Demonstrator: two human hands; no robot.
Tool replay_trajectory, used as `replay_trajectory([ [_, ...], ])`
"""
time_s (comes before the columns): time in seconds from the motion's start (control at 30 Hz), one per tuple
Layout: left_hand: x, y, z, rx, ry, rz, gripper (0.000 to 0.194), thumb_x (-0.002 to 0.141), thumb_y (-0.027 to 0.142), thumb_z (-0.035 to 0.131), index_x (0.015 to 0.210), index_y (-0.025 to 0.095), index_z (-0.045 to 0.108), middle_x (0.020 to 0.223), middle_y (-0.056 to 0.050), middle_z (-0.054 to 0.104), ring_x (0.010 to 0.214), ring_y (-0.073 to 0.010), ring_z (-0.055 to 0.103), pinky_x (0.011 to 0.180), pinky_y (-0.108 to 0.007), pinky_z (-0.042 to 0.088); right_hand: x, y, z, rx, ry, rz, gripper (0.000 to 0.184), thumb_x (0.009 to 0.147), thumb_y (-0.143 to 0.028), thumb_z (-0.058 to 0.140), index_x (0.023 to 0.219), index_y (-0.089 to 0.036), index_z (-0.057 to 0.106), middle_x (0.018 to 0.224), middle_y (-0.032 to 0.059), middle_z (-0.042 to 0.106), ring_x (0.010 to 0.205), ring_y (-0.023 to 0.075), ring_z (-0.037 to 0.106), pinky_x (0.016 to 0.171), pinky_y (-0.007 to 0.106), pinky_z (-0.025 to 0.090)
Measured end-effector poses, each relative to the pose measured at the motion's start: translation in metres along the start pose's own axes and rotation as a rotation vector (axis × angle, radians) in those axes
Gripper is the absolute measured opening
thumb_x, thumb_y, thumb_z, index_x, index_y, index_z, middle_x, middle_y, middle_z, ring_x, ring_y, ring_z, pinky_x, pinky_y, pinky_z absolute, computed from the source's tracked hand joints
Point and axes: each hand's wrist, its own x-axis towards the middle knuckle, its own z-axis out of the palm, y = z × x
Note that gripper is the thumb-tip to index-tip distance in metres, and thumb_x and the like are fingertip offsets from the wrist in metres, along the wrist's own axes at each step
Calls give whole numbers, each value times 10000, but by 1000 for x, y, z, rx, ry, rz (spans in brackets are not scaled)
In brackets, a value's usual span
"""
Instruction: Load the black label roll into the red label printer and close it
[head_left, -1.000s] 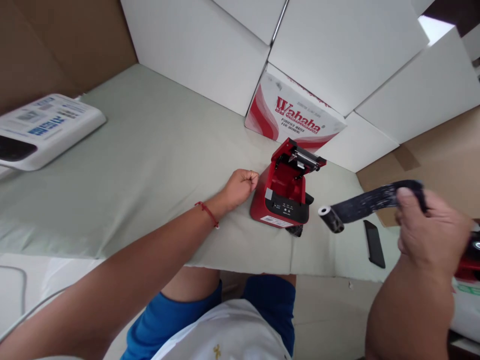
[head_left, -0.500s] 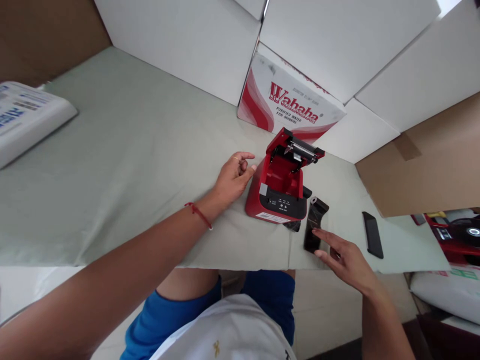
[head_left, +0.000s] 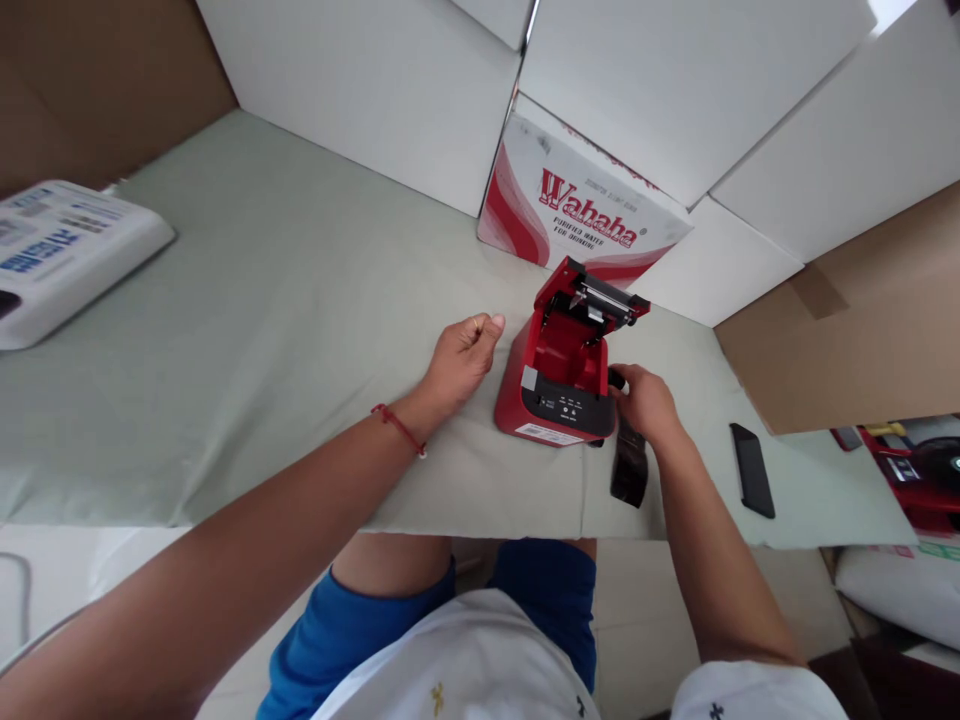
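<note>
Presently, in the head view, holding the left hand (head_left: 465, 357) curled closed on itself, thumb against the index finger, just beside the left side of a boxy red plastic printer with a black control panel (head_left: 570, 403). Wearing a thin red cord bracelet (head_left: 400, 430) on the left wrist. Placing the right hand (head_left: 646, 400), well apart from the left, at the right side of the printer, and bringing its fingers to a small black cylindrical piece (head_left: 616, 379) there. Being unable to tell touching from gripping at those partly hidden fingertips. Seeing a glossy dark strip (head_left: 630, 470) lying just below the right hand, near the edge of the pale green cloth-covered counter (head_left: 300, 270). Finding the printer standing upright on this counter, between the two hands, with its red-and-black hinged lid (head_left: 592, 295) raised and its red inner compartment exposed. Noticing behind it a white-and-red Wahaha water carton (head_left: 585, 210); farther right, seeing a flat black rectangular phone (head_left: 752, 470) lying near brown cardboard (head_left: 847, 340); at far left, seeing a white rounded plastic device (head_left: 75, 250) resting well apart.
</note>
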Motion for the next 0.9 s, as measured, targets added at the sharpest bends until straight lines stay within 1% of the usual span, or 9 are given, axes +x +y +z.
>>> replay_trajectory([
  [0.1,3,-1,0,-16,51,-14,437,1006,576,675,819,243,463,598,72,459,550,-112,371,560,-271,322,-21,-2,-32,19,-169,-66,285,927,-296,687,1162,-231,834,1104,113,841,969,272,769,873,379,587],
  [0.17,5,-2,1,8,62,-18,299,1002,442,687,880,237,507,651,64,506,587,-118,427,590,-266,352,-45,-2,-71,90,-331,-177,241,933,-407,740,1117,-298,851,1077,45,842,913,228,771,857,337,612],
  [0.23,6,-2,3,42,51,-18,197,991,335,670,897,226,534,706,50,534,629,-122,464,620,-268,373,-68,-7,-112,228,-469,-374,335,973,-520,725,1207,-311,842,1165,71,821,987,235,773,905,353,632],
  [0.3,7,-2,4,74,25,-20,145,982,271,643,890,219,545,745,39,549,657,-125,479,639,-270,378,-81,-19,-143,288,-481,-473,344,987,-528,722,1238,-323,838,1163,81,814,960,226,783,836,331,646],
  [0.37,7,-3,5,96,3,-20,120,978,241,624,887,216,550,762,34,558,666,-126,481,645,-271,374,-79,-38,-154,306,-433,-523,353,1003,-539,694,1239,-318,835,1143,76,817,926,221,786,807,329,644],
  [0.53,5,-3,4,109,17,-30,113,979,241,614,892,217,546,743,39,547,654,-129,475,643,-273,370,-30,-82,-110,59,-177,-453,305,996,-383,642,1221,-278,818,1134,56,833,907,234,756,810,353,582],
  [0.7,1,0,5,173,70,33,66,967,208,598,913,219,559,751,35,538,666,-139,486,666,-289,398,15,-98,-65,-211,-197,-446,194,963,-266,680,1086,-261,830,999,86,843,848,254,726,742,345,491],
  [0.83,-20,17,5,358,129,364,130,945,159,556,1029,208,643,977,-37,612,838,-170,588,778,-326,494,31,-105,-51,-283,-233,-420,139,929,-238,722,1020,-231,827,964,105,835,760,229,692,669,333,444],
  [0.9,-38,29,6,455,52,567,247,990,199,543,1202,210,669,1098,-76,637,964,-204,633,855,-368,529,35,-109,-48,-293,-263,-412,106,912,-239,745,977,-224,827,924,101,827,724,220,680,638,328,425],
])
